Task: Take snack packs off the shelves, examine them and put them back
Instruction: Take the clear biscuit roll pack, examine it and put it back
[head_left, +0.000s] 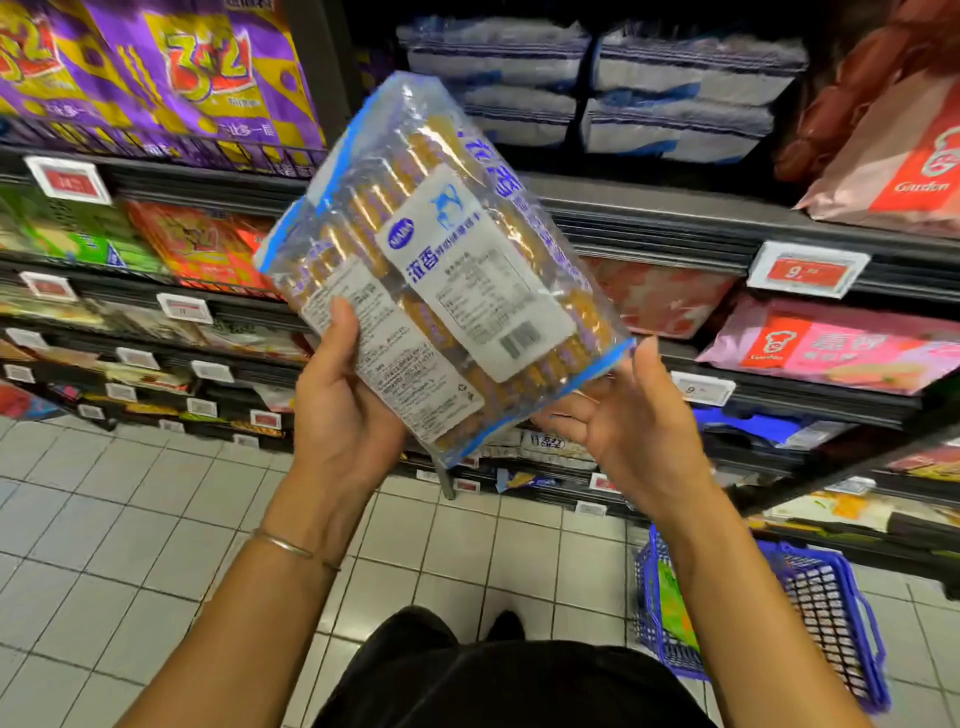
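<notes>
Hands: both are raised in front of the shelves with the snack pack (441, 270) between them.
Left hand (343, 410): grips the pack's lower left part; the thumb lies flat up the printed face and the fingers go behind, out of sight.
Right hand (618, 421): turned palm up with relaxed, spread fingers reaching under the pack's lower right corner; the thumb stands just beside that corner. Whether the palm bears the weight cannot be told.
Snack pack: clear plastic with blue edges and a white label with blue print, a table and a barcode, with golden stick-shaped biscuits inside. It is held tilted, label side towards the camera, its lower end at the hands and its upper end leaning away towards the shelves.
Bracelet (291, 545): a thin band on the left wrist, below the pack.
Clothing (493, 675): dark fabric at the bottom edge, straight below the pack.
White and blue packs (597, 88): stacked on the shelf behind the pack's upper end and to its right.
Purple and yellow bags (171, 78): on the shelf up and left of the pack.
Pink bags (841, 348): lying on a shelf to the right of the pack.
Price tag (808, 270): red and white, on the shelf rail right of the pack.
Basket (831, 597): blue, on the floor below and right of the pack, with something green inside.
Floor (130, 519): pale tiles, below and left of the pack.
</notes>
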